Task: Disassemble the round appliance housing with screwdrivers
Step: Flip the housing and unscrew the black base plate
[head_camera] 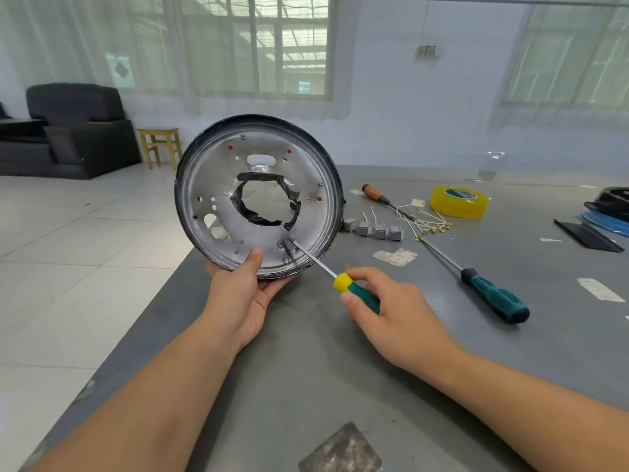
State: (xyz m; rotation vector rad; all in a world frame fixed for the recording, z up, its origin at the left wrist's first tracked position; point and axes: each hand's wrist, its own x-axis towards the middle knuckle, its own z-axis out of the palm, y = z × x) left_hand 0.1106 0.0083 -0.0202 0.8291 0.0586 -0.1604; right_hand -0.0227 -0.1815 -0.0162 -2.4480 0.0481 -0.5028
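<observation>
A: From the head view, why do we prop the round housing (258,195) on edge at the table (306,369) corner?

B: So its metal face looks at us. Our left hand (238,301) cups the rim at six o'clock, thumb pressed on the plate, to stop it rolling or turning under the tool.

A: And the right hand (384,308)?

B: Its fingers are curled around the green-and-yellow screwdriver (343,284), with the tip set near a screw at about five o'clock on the plate.

A: The spares?

B: A second green screwdriver (490,291) and a wooden-handled one (374,194) lie toward two o'clock, beside the yellow tape (459,201), probably kept in reach for other screw heads.
</observation>
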